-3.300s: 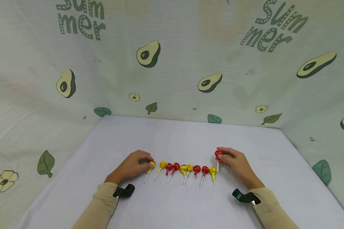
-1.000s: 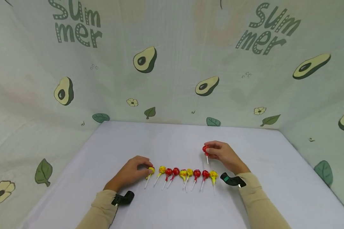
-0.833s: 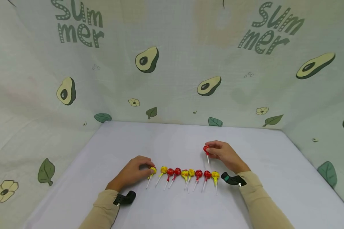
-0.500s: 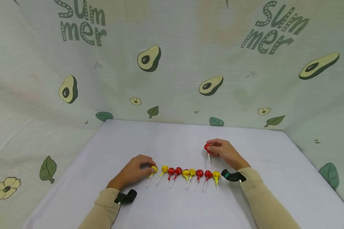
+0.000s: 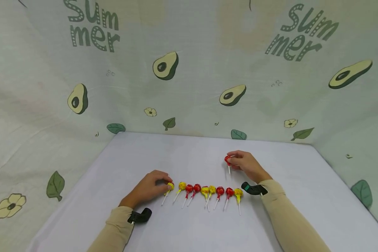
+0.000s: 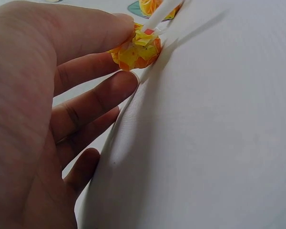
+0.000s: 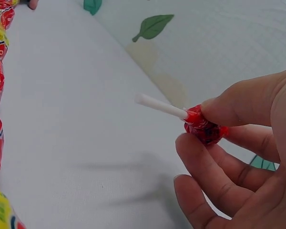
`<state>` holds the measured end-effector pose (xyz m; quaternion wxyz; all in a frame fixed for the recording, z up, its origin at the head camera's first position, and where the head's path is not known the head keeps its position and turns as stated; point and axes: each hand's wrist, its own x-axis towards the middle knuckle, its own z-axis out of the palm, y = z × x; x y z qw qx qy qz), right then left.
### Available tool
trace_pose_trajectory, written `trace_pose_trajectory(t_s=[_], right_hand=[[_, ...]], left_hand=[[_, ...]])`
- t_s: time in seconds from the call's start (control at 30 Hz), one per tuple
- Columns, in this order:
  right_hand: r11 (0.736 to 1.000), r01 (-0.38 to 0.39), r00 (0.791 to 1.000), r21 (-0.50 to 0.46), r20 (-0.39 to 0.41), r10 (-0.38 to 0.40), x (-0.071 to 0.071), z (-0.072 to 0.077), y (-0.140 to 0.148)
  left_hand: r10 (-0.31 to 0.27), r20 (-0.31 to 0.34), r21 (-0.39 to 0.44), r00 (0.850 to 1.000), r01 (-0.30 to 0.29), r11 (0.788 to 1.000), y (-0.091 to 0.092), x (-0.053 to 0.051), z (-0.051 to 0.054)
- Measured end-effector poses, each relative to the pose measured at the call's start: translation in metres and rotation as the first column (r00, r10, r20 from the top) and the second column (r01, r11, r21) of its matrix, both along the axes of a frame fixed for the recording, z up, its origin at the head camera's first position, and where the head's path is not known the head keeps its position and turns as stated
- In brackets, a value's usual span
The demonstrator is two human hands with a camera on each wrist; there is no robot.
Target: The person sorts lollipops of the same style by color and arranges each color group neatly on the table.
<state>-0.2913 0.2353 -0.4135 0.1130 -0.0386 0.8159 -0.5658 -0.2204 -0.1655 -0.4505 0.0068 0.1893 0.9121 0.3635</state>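
Note:
My left hand [image 5: 149,187] pinches a yellow lollipop [image 5: 170,186] at the left end of a row on the table. In the left wrist view, thumb and index finger hold its wrapped head [image 6: 139,51]; the other fingers are spread behind. Beyond the row, my right hand [image 5: 248,166] holds a red lollipop [image 5: 228,160] raised off the table, stick pointing down toward me. The right wrist view shows its red wrapper [image 7: 205,128] between thumb and fingers, the white stick [image 7: 159,106] sticking out freely.
Between and before the hands lie several red and yellow lollipops, from a yellow lollipop [image 5: 182,185] to another yellow lollipop [image 5: 238,193] at the right end, sticks toward me. Two sticks cross mid-row. Behind the white table [image 5: 189,231] hangs a printed cloth [image 5: 195,70].
My right hand has carried the red lollipop from the row's right end leftward and away from me, then slightly farther back. My left hand stays on the yellow lollipop; the row is unchanged.

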Motion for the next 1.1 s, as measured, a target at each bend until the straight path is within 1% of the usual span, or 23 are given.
trace_pose_trajectory(t_s=[0.23,0.33,0.63,0.73,0.97,1.1], right_hand=[[0.999,0.037,0.999,-0.009,0.009,-0.037,-0.007,-0.002,-0.002],[0.999,0.038,0.999,-0.035,0.008,-0.038,-0.011,-0.003,-0.004],[0.988,0.097,0.995,-0.122,0.048,-0.092,-0.019,-0.003,-0.014],[0.987,0.104,0.994,-0.12,0.054,-0.099,-0.021,-0.003,-0.016],[0.995,0.069,0.998,-0.075,0.015,-0.068,-0.028,-0.004,-0.022],[0.996,0.069,0.997,-0.059,0.022,-0.068,-0.031,-0.005,-0.025]], left_hand=[[0.006,0.012,-0.014,1.0,-0.006,1.0,0.0,0.001,0.0],[0.004,0.009,-0.015,1.0,-0.003,1.0,-0.001,0.002,0.001],[-0.02,-0.011,0.006,1.0,0.02,1.0,-0.001,0.0,0.0],[-0.019,-0.008,0.007,1.0,0.02,1.0,-0.001,0.0,0.0],[-0.019,-0.026,0.009,0.999,0.019,1.0,-0.001,-0.002,-0.001],[-0.017,-0.01,0.001,1.0,0.017,1.0,-0.001,-0.002,-0.001]])
